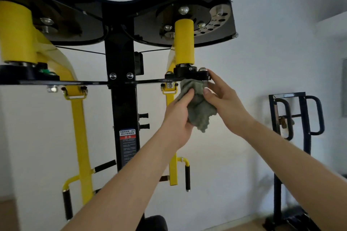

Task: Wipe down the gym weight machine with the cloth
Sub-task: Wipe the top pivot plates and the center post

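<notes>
Two bare forearms reach up from the near edge toward the middle of the scene. The left hand (177, 118) grips the crumpled grey-green cloth (197, 105) from the left, fingers curled round it and the thumb laid across its upper part. The right hand (224, 99) meets the cloth from the right, its thumb pressed into the fabric, while its forefinger reaches up to touch the black bearing block (193, 73) just above. The top of the cloth is bunched against the underside of the thin black cross plate (75, 82) (right under that block), and its loose end hangs down between the two hands.

Farther off stands the weight machine (122, 99): a black central column with a warning label (128, 146), a yellow arm (80, 137) hanging on the left and another on the right behind the left hand. Above the cloth rises a yellow cylinder (184, 41) under a black top plate with a numbered adjustment disc (217, 18). Far right, against the white wall (262, 52), a dark blue rack (298, 118) stands on the floor.
</notes>
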Tool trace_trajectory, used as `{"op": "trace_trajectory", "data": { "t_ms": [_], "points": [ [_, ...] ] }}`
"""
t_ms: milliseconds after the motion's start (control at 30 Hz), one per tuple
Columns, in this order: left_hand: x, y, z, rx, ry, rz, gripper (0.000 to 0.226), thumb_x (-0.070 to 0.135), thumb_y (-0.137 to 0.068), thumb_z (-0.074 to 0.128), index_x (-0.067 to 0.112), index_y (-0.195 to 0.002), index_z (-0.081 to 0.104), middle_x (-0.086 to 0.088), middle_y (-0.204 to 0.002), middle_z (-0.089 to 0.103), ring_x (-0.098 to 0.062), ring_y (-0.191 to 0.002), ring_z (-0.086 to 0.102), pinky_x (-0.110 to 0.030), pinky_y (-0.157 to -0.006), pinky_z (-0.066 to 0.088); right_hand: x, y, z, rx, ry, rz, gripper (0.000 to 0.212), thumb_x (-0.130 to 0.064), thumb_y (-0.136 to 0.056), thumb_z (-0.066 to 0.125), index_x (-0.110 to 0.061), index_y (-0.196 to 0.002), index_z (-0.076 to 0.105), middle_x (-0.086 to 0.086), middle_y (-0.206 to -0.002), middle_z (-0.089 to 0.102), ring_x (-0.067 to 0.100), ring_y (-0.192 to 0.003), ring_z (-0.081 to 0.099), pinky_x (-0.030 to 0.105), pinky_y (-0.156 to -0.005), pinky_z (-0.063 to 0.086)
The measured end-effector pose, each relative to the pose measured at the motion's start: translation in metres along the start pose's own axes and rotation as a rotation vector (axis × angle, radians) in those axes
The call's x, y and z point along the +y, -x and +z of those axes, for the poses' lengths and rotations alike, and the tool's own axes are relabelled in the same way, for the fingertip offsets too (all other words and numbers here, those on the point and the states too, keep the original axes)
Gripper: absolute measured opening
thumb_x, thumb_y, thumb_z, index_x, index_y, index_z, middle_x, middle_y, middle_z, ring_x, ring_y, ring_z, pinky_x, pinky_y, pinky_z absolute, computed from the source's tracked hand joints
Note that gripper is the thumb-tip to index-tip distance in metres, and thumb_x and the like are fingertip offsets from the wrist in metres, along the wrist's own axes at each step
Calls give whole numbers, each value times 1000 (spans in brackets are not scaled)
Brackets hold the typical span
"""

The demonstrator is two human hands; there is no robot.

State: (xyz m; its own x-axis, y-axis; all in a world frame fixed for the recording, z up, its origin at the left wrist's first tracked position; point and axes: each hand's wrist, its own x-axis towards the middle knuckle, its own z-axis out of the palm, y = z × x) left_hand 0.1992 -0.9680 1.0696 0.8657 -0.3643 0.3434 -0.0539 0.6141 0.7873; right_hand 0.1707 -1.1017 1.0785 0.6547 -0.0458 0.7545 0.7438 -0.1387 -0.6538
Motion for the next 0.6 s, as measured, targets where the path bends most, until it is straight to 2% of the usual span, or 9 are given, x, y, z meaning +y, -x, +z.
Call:
{"op": "trace_trajectory", "data": {
  "t_ms": [67, 133, 200, 300, 400, 533, 600],
  "points": [
    [-3, 6, -19, 14, -131, -29, 29, 26, -97, 65, 13, -123, 68, -10, -114, 75, -29, -105, 73, -41, -87, 59, 12, 17, 0, 25, -13, 37, 53, -12, -100, 58, -28, -148, 43, 2, -130, 66, 17, -112, 68, 36, -92, 58],
    [-10, 13, -37, 48, -247, -56, 32, 27, -95, 68, 11, -123, 69, -11, -112, 76, -29, -105, 73, -44, -93, 58, 29, 32, 2, 39, 18, 60, 47, -11, -97, 64, -23, -141, 52, 2, -125, 67, 19, -108, 68, 42, -94, 58],
    [-16, 20, -52, 77, -351, -74, 29, 28, -96, 67, 11, -119, 70, -9, -110, 77, -28, -103, 74, -42, -91, 59, 46, 46, 5, -10, 21, 82, 47, -7, -92, 69, -22, -135, 58, 1, -123, 67, 19, -111, 66, 37, -95, 57],
    [-20, 32, -75, 70, -519, -112, 30, 31, -96, 66, 9, -115, 72, -12, -109, 76, -30, -104, 73, -41, -93, 57, 67, 58, 12, -96, 113, 55, 42, 2, -86, 72, -20, -122, 68, -4, -115, 72, 12, -108, 66, 26, -88, 56],
    [-21, 43, -102, 95, -717, -133, 34, 37, -96, 65, 7, -107, 75, -13, -103, 77, -29, -100, 74, -43, -92, 58, 86, 62, 18, -166, 128, 109, 33, 5, -86, 69, -21, -106, 74, -5, -99, 76, 13, -95, 70, 27, -84, 58],
    [-13, 57, -139, 175, -969, -110, 34, 42, -95, 64, 11, -97, 79, -3, -94, 79, -20, -93, 75, -36, -87, 60, 108, 64, 40, -215, 130, 283, 14, -8, -90, 70, -20, -90, 76, -7, -79, 73, 3, -74, 66, 20, -66, 54],
    [-8, 61, -158, 222, -984, -73, 28, 41, -95, 66, 17, -95, 80, 2, -94, 78, -17, -94, 74, -32, -82, 59, 118, 62, 55, -272, 174, 381, 9, -19, -92, 69, -17, -91, 77, 1, -84, 75, 8, -78, 68, 30, -73, 58]
  ]
}}
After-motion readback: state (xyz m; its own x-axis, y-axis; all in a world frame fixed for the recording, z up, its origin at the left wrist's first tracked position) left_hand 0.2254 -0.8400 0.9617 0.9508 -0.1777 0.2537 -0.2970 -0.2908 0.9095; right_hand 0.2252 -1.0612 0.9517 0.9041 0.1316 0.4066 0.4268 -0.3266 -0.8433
